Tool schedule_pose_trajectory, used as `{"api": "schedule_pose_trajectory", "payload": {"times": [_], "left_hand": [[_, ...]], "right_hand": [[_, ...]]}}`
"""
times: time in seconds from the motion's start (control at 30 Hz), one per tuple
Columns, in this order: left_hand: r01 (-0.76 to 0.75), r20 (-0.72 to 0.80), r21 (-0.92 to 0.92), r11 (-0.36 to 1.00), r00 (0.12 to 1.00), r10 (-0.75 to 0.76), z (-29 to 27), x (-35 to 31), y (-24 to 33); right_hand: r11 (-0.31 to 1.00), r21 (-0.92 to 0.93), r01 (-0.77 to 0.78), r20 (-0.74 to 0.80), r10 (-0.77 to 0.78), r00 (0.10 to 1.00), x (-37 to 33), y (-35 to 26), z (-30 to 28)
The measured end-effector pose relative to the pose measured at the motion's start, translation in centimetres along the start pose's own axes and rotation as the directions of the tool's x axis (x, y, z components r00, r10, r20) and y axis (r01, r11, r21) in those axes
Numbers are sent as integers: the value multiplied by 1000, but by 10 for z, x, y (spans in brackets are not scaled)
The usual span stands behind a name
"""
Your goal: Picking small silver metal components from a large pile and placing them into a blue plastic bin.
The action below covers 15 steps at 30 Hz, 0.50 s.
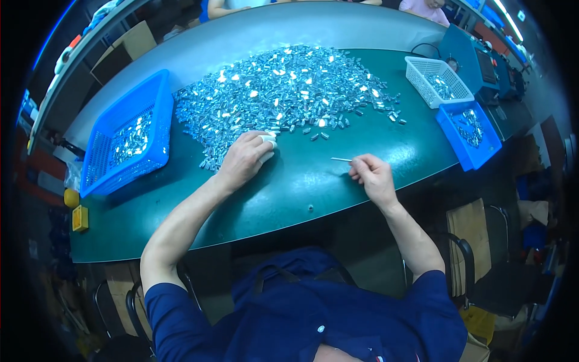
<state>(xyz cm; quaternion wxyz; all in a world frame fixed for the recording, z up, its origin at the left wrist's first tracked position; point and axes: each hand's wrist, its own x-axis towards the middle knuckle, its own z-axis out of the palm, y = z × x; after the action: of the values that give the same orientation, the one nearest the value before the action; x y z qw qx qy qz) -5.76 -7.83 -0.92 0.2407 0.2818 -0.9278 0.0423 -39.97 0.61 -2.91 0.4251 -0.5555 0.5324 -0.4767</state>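
Observation:
A wide heap of small shiny metal pieces point(271, 90) is spread over the green tabletop point(289, 187). My left hand point(244, 158) reaches to the heap's near edge. White covers point(268, 142) sit on its fingertips, and the fingers are curled together; what they hold, if anything, is hidden. To the right, over bare tabletop, my right hand point(374, 178) pinches a thin metal rod point(341, 159) between thumb and fingers. The rod's tip points left, apart from the heap. A few loose pieces point(319, 136) lie between the two hands.
At left stands a blue basket point(163, 120) with metal pieces inside. A white basket point(416, 78) and a blue bin point(491, 145), both with pieces, stand at right beside a teal machine point(467, 57). A small yellow box point(80, 218) sits at the left edge. People sit across the table.

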Motion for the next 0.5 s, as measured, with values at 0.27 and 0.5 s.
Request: {"api": "schedule_pose_trajectory", "payload": {"times": [0.27,0.5], "left_hand": [[579,-83,-550,602,679,-729,-38,-57,38],[538,-112,-686,489,587,-802,-43,-103,59]], "right_hand": [[996,41,83,339,-92,936,22,-41,82],[956,91,278,499,-286,818,37,-55,159]]}}
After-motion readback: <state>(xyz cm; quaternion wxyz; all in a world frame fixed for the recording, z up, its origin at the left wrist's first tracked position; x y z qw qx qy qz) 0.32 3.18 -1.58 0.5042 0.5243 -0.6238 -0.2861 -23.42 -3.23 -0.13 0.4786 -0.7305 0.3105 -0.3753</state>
